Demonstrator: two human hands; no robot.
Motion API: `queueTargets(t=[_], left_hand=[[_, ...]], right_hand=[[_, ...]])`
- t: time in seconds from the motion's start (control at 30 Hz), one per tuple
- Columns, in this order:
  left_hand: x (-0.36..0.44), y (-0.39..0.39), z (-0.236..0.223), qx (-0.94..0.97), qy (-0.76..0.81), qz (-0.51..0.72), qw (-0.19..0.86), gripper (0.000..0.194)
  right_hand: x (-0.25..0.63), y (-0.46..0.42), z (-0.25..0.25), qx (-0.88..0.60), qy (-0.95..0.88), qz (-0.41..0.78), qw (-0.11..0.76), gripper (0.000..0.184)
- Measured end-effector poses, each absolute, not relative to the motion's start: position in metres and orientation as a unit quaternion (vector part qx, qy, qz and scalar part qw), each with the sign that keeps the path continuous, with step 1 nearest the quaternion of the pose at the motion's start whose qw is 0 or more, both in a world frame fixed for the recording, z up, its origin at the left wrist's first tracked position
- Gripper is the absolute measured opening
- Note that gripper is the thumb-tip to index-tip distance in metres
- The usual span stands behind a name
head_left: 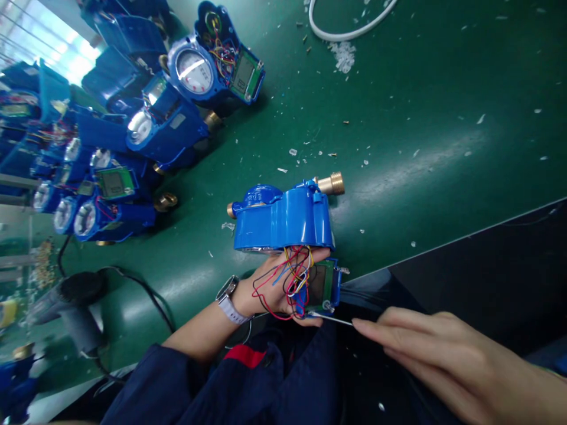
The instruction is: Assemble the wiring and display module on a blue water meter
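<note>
A blue water meter (287, 221) with brass threaded ends lies on its side on the green table, its dial side turned toward me. Coloured wires (271, 273) run from it to a blue-framed display board (319, 286) with a dark screen and a small spring at one corner. My left hand (272, 289), with a watch on the wrist, is closed around the display board just below the meter. In my right hand (443, 348) is a thin metal rod-like tool (339, 320); its tip meets the near edge of the board. The tool's handle is hidden by the fingers.
Several more blue water meters crowd the left side, one opened meter (192, 71) standing nearest the back. A dark hot-air gun (84, 319) with a black cable lies at lower left. White cable (341, 36), small screws and plastic scraps lie farther back. The table edge (443, 247) runs diagonally at right.
</note>
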State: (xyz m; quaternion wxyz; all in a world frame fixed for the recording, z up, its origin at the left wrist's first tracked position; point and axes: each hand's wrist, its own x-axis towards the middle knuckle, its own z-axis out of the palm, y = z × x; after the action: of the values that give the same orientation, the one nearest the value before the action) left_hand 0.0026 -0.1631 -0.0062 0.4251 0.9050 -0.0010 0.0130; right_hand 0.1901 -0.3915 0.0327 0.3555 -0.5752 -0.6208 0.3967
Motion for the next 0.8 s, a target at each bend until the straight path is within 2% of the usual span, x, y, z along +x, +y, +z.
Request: queueTargets(t=[0.1, 0.2, 0.27, 0.3, 0.37, 0.5, 0.57, 0.63, 0.73, 0.8], left_hand=[[0.002, -0.164, -0.005, 0.913, -0.02, 0.053, 0.405, 0.1], [0.002, -0.165, -0.005, 0.911, -0.027, 0.06, 0.406, 0.101], [0.002, -0.165, -0.006, 0.913, -0.03, 0.058, 0.403, 0.103], [0.002, -0.165, -0.006, 0.915, -0.031, 0.055, 0.398, 0.103], [0.002, -0.166, -0.006, 0.921, -0.033, 0.049, 0.384, 0.104], [0.005, -0.166, -0.004, 0.932, -0.045, 0.087, 0.35, 0.099], [0.007, -0.166, -0.002, 0.937, -0.046, 0.104, 0.329, 0.095], [0.009, -0.166, 0.001, 0.943, -0.044, 0.104, 0.314, 0.093], [0.011, -0.167, 0.004, 0.943, -0.038, 0.103, 0.315, 0.091], [0.011, -0.167, 0.005, 0.94, -0.036, 0.104, 0.322, 0.088]], right_hand=[[0.186, -0.395, 0.031, -0.582, -0.608, 0.393, 0.372, 0.048], [0.188, -0.393, 0.027, -0.562, -0.399, 0.631, 0.356, 0.035], [0.189, -0.389, 0.025, -0.487, -0.232, 0.777, 0.324, 0.043], [0.189, -0.387, 0.025, -0.459, -0.188, 0.811, 0.31, 0.046], [0.187, -0.386, 0.026, -0.495, -0.209, 0.784, 0.311, 0.046], [0.182, -0.391, 0.031, -0.629, -0.475, 0.502, 0.356, 0.031], [0.18, -0.395, 0.031, -0.617, -0.578, 0.388, 0.368, 0.038], [0.178, -0.397, 0.03, -0.6, -0.631, 0.321, 0.372, 0.047], [0.177, -0.396, 0.027, -0.6, -0.611, 0.349, 0.381, 0.046], [0.177, -0.394, 0.025, -0.611, -0.508, 0.477, 0.377, 0.035]])
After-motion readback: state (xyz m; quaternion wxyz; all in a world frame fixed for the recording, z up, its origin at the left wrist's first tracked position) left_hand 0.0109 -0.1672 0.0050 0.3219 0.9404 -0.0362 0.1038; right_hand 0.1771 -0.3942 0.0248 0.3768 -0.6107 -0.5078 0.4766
